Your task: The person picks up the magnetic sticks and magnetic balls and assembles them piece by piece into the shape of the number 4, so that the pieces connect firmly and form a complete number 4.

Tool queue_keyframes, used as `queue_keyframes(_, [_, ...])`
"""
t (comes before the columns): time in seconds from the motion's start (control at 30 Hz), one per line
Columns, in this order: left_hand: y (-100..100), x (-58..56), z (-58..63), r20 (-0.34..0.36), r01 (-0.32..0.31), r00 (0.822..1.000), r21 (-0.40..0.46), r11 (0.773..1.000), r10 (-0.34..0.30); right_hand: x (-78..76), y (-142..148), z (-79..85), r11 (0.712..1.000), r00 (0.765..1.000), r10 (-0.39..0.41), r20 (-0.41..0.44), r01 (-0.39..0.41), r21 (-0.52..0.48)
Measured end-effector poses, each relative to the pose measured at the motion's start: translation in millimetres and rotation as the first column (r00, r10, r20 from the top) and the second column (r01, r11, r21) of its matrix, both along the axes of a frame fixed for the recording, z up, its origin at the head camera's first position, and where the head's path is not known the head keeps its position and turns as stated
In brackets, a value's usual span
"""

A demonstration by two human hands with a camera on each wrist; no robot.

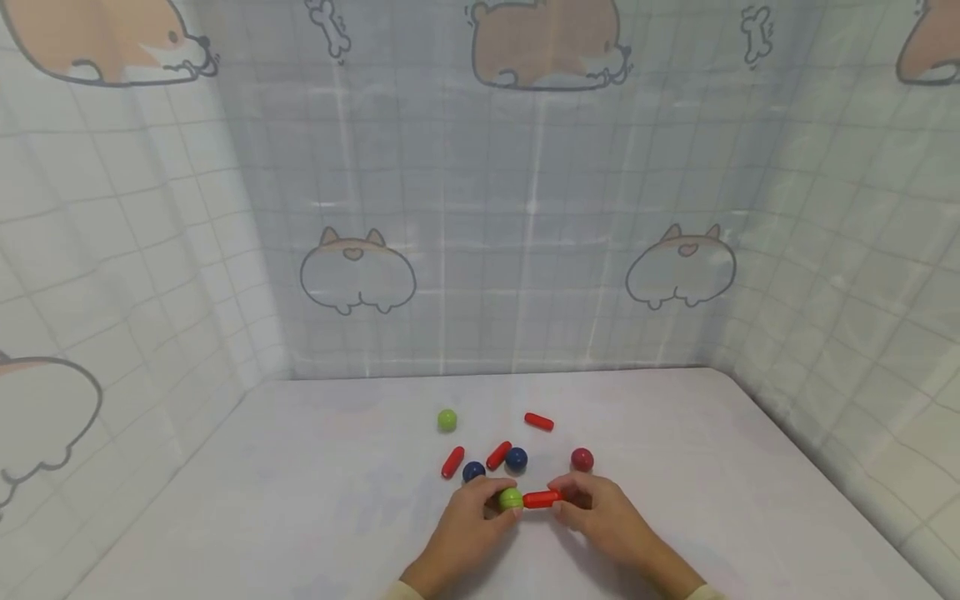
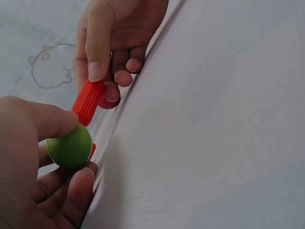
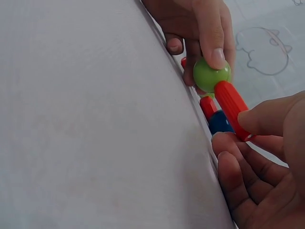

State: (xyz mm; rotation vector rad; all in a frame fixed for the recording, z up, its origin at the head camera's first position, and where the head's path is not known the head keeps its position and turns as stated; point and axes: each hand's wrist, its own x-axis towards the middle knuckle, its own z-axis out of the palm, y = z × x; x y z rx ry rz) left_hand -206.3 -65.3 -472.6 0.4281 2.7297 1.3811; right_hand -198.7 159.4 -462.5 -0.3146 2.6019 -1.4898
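Note:
My left hand (image 1: 474,521) pinches a shiny green ball (image 1: 511,498) between thumb and fingers. From the other side my right hand (image 1: 603,515) holds a red ridged rod (image 1: 542,499) near its outer end, thumb against fingers. The rod's inner end meets the green ball, as the right wrist view shows with the ball (image 3: 210,76) and rod (image 3: 232,107) in line. Just beyond the left fingers lies a dark blue ball (image 1: 473,472), partly covered by that hand in the head view. A dark red ball (image 1: 582,459) sits beyond the right hand.
Farther back on the white table (image 1: 337,467) are another green ball (image 1: 447,420) and a red rod (image 1: 538,422). Two more red rods (image 1: 453,462) lie nearer, one beside a second blue ball (image 1: 516,458). A patterned curtain (image 1: 480,183) encloses the back and sides.

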Motion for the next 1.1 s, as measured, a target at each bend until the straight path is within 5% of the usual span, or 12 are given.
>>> queue_keyframes(0.6, [3.3,3.2,-9.2,-0.06,-0.024,0.998,-0.054,0.998,0.021,-0.5,-2.0,-10.0,1.0,0.999,-0.009,0.034,0.009,-0.015])
queue_keyframes(1.1, [6.9,0.9,-6.6,-0.117,-0.063,0.992,-0.072,0.995,0.054,-4.0,1.6,-2.5,1.0,1.0,0.018,0.012,-0.018,-0.019])
